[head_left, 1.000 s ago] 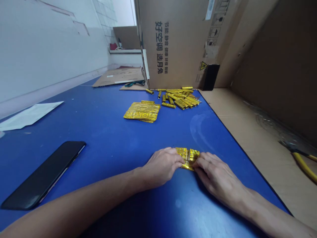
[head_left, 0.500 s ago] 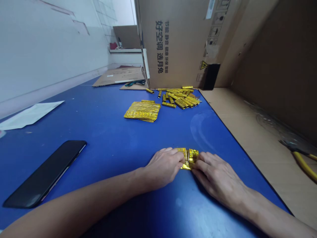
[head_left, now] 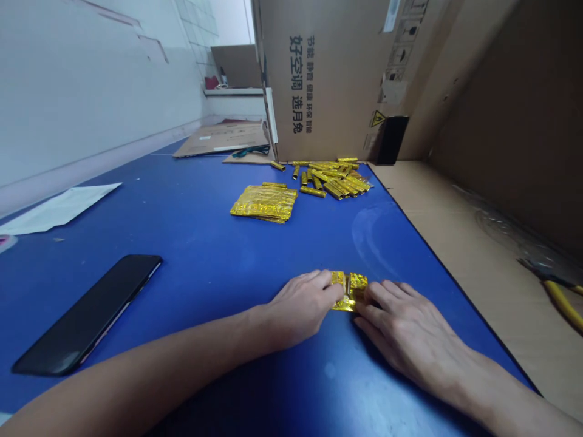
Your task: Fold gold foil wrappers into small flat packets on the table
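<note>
Head view: left hand point(head_left: 303, 309) and right hand point(head_left: 410, 328), fingers point(head_left: 378, 296) pressed on gold foil packet point(head_left: 350, 291)

Left hand point(head_left: 303, 309) and right hand point(head_left: 405, 328) are both on a crinkled gold foil packet point(head_left: 349, 291), pressing it from either end on a blue tabletop point(head_left: 191, 243). Up ahead there's a stack of flat foil sheets point(head_left: 264, 203), a heap of rolled foil sticks point(head_left: 330, 180), plus a black phone point(head_left: 86, 315) off left.

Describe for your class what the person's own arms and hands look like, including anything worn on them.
The left hand and right hand are bare, with no gloves, rings or watch showing; both forearms are bare too, with no sleeves in view.
</note>
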A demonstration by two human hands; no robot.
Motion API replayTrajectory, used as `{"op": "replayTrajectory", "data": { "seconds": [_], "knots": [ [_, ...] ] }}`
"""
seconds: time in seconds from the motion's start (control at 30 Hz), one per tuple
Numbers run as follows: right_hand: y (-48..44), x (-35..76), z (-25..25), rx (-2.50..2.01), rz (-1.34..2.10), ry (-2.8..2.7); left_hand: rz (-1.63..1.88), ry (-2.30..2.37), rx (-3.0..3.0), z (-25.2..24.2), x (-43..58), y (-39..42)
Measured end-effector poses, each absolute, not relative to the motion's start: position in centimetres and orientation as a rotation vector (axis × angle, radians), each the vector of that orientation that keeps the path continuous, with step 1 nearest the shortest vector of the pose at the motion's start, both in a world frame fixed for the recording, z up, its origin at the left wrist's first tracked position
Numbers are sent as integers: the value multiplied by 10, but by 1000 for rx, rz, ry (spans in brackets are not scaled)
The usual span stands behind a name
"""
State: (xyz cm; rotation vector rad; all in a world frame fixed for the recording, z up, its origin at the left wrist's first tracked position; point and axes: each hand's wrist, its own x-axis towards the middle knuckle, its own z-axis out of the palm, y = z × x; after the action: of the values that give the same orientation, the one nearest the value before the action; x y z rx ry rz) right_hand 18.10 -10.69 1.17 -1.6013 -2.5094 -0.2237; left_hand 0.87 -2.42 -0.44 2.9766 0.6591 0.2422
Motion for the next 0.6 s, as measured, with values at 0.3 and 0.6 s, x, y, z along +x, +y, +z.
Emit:
{"op": "replayTrajectory", "data": {
  "seconds": [0.3,0.6],
  "knots": [
    [-112,177,14,-1623,-316,-2625,90,525,3302,6,0,-50],
    [-111,175,14,-1593,-335,-2606,73,543,3320,2,0,-56]
  ]
}}
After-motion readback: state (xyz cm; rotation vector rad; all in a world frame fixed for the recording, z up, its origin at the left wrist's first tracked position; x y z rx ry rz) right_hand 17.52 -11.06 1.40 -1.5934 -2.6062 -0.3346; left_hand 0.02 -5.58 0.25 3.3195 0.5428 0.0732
